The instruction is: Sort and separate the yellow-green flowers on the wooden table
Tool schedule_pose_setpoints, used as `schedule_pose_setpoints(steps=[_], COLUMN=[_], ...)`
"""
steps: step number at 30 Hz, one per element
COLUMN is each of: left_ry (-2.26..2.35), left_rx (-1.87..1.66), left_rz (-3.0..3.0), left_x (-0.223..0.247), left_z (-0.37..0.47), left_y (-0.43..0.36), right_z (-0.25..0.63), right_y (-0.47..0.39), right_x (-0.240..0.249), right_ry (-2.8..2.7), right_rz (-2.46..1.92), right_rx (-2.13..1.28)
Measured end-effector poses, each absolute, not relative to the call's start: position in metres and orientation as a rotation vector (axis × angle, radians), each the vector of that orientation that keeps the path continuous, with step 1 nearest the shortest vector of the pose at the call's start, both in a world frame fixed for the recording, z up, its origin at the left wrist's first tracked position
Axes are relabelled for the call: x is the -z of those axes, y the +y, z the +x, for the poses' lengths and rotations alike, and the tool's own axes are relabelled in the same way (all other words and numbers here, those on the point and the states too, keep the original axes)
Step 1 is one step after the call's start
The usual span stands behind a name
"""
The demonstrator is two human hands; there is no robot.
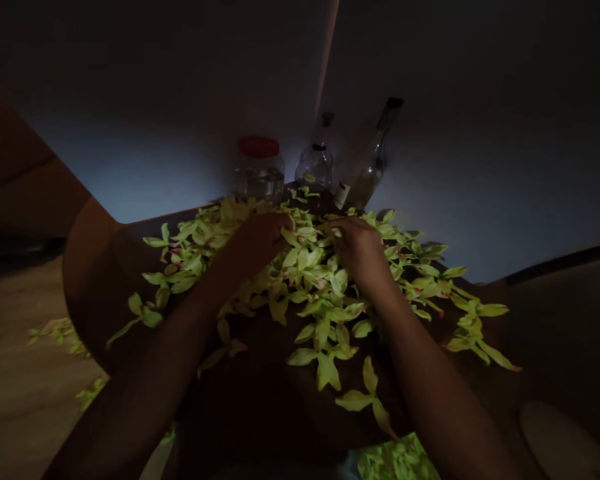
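Note:
A wide heap of yellow-green flowers point(305, 260), some tinged reddish at the tips, is spread over a dark table point(260, 400). My left hand point(265, 239) reaches into the far part of the heap, its fingers curled in on a flower. Opposite it, a short gap away, my right hand point(361, 248) has its fingers bent and pinched at another flower among the petals. Dim light and the petals partly hide the fingertips of both hands. Single flowers lie loose in front, such as a three-petalled flower point(371, 399).
Behind the heap stand a red-lidded jar point(261, 170), a round stoppered bottle point(315, 167) and a tall, dark-topped bottle point(373, 170), close to the wall corner point(325, 67). More flowers lie on the wooden floor point(15, 360) at left. A greenish flower pile point(397, 459) shows at the bottom.

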State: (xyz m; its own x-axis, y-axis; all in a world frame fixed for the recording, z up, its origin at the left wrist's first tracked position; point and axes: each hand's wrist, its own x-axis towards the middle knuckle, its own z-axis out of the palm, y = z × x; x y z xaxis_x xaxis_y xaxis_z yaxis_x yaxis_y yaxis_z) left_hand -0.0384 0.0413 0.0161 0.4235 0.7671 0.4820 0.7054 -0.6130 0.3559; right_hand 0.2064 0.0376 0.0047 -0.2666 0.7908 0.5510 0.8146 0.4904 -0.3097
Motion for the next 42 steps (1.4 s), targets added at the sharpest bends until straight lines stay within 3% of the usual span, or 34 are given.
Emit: schedule_pose_setpoints(steps=[6, 13, 22, 30, 37, 42], left_ry=[1.332, 1.376, 1.224, 1.097, 1.314, 1.293], left_rx=[-1.25, -0.566, -0.318, -0.575, -1.184, -1.256], left_rz=[2.416, 2.633, 2.712, 2.64, 2.298, 2.171], left_x=[-0.032, -0.004, 0.001, -0.007, -0.032, -0.037], left_z=[-0.045, -0.063, -0.058, -0.049, -0.048, -0.047], left_y=[0.036, 0.054, 0.046, 0.05, 0.037, 0.032], right_z=[0.19, 0.17, 0.172, 0.168, 0.185, 0.191], right_y=[0.029, 0.035, 0.037, 0.036, 0.035, 0.029], right_x=[0.002, 0.012, 0.018, 0.019, -0.002, -0.021], right_ry=[-2.256, -2.388, -2.292, -2.204, -1.737, -1.437], right_rz=[-1.344, -1.42, -1.416, -1.363, -1.229, -1.177], right_rx=[0.116, -0.024, -0.134, -0.285, -0.518, -0.6])
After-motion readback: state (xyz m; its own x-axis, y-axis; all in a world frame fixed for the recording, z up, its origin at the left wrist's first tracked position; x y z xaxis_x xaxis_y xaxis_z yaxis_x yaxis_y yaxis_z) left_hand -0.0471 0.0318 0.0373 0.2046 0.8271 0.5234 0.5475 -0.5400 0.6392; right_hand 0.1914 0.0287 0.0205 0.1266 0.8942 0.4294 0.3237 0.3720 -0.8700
